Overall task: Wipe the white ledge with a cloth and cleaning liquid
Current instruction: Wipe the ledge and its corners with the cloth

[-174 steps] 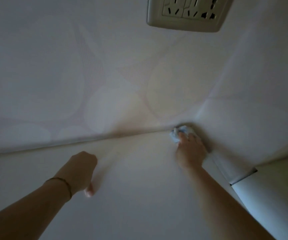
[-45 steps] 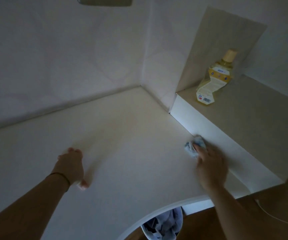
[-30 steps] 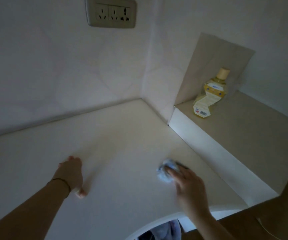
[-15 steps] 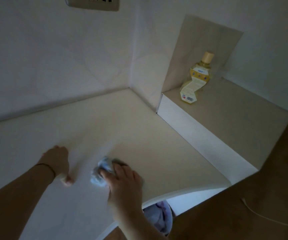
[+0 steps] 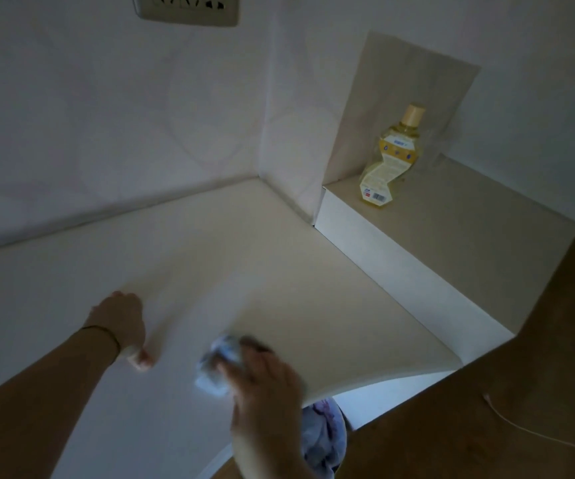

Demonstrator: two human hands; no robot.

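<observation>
Wiping is under way: the right hand (image 5: 262,378) has its grip pinching a bunched cloth (image 5: 215,369) flat against the white ledge (image 5: 279,278). The left hand (image 5: 123,323), curled with its grip pressed together, braces just left of that grip. Next, I judge, another stroke across unwiped surface beyond the grip; the yellow bottle (image 5: 391,157) stands well apart, up-right.

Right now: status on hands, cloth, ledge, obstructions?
Right hand pressing crumpled cloth on white ledge. Left hand fisted, braced on ledge. Yellow bottle up on side shelf, clear of wiping area.
</observation>
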